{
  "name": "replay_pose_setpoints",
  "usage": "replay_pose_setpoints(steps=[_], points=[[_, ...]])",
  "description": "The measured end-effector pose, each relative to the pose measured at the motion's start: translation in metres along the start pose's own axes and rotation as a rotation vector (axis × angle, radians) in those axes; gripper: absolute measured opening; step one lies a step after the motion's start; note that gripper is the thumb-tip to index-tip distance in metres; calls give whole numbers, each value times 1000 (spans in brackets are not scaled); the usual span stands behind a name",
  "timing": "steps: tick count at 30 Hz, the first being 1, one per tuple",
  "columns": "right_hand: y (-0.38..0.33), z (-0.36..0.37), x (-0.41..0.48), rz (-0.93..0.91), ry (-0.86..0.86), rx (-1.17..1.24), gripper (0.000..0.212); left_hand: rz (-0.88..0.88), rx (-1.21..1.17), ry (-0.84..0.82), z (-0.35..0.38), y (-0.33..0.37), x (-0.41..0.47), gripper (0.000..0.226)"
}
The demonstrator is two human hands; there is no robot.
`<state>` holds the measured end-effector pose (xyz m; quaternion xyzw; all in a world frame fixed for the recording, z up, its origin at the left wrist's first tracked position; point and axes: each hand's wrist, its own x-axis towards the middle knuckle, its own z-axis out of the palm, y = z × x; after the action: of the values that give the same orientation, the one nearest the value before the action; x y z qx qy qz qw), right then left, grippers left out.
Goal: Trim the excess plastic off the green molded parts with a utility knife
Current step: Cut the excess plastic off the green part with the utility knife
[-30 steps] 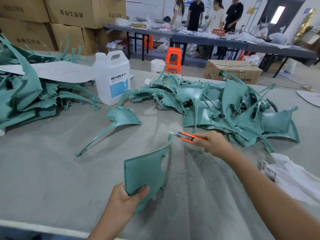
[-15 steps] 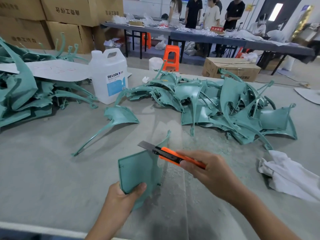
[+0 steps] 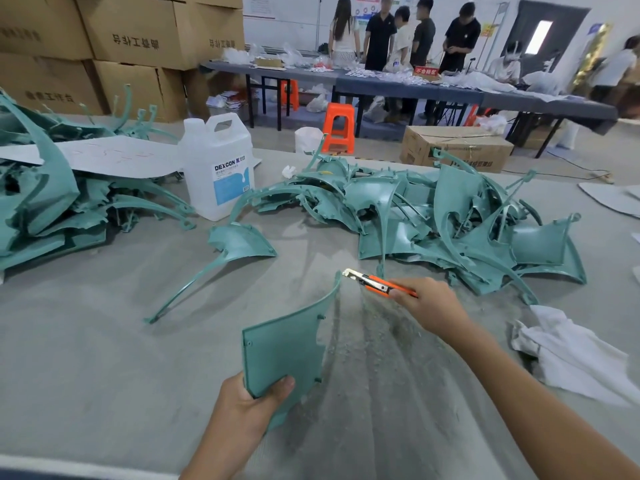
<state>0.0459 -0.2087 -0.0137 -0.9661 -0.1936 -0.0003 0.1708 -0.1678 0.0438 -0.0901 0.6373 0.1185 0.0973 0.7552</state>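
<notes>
The left hand (image 3: 247, 407) is gripping the lower corner of a green part (image 3: 285, 344), holding it upright over the table (image 3: 104, 358). The right hand (image 3: 427, 306) is gripping an orange knife (image 3: 377, 283), its blade tip touching the part's top tip. Green parts are piling behind (image 3: 433, 220).

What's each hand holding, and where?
Left hand grips the green part by its near bottom corner; right hand holds the utility knife by its orange handle.

hands (image 3: 242, 407) 2 | utility knife (image 3: 377, 284) 1 | held green part (image 3: 287, 344) 1 | jug (image 3: 216, 168) 1 | part piles (image 3: 450, 216) 2
</notes>
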Motion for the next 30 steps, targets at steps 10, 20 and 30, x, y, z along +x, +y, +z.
replay_pose_setpoints(steps=[10, 20, 30], points=[[-33, -81, -34, -224, -201, 122, 22, -49, -2, 10, -1, 1, -2, 33], [7, -30, 32, -59, -175, -135, 29, -39, 7, 29, 1, 4, -4, 43], [13, 31, -53, 75, 213, 312, 17, 7, 127, 181, 6, 9, -6, 54]])
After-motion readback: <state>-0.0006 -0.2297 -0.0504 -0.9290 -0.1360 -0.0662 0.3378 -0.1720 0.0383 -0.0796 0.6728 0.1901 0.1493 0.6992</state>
